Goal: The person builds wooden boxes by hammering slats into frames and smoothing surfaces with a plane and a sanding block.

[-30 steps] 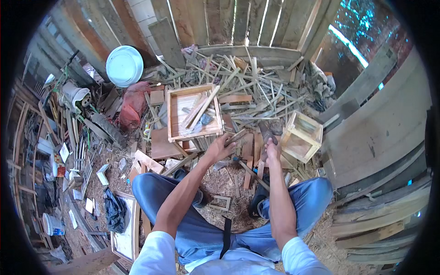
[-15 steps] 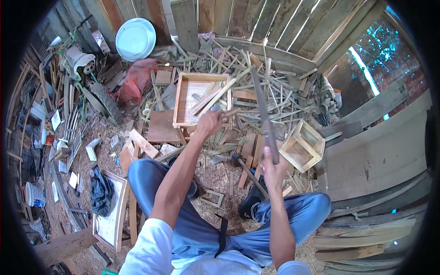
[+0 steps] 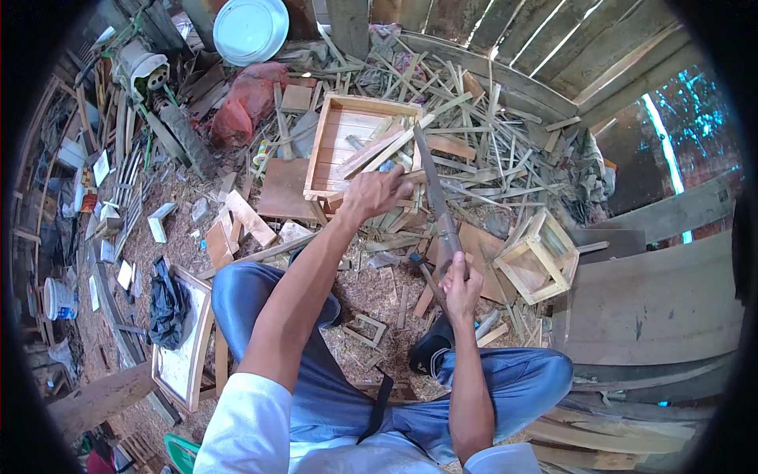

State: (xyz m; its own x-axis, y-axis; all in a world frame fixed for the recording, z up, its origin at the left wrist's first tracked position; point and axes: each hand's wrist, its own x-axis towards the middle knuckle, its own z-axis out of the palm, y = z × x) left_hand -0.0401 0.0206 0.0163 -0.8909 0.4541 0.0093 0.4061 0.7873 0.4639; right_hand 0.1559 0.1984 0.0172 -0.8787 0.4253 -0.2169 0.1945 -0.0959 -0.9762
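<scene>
Left fingers (image 3: 400,190) pinching wood strip (image 3: 415,176), right fingers (image 3: 466,280) round bladed tool (image 3: 435,183), box (image 3: 314,154), scraps (image 3: 505,171) ahead

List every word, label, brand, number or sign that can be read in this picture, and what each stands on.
No words, numbers or signs can be read.
White bucket, far left: blue patch, too small and blurred to read.
Red-and-white container, above it: too small to read.
Yellowish container, near the red bag: too small to read.
Long blade in the right hand: no lettering visible.
</scene>
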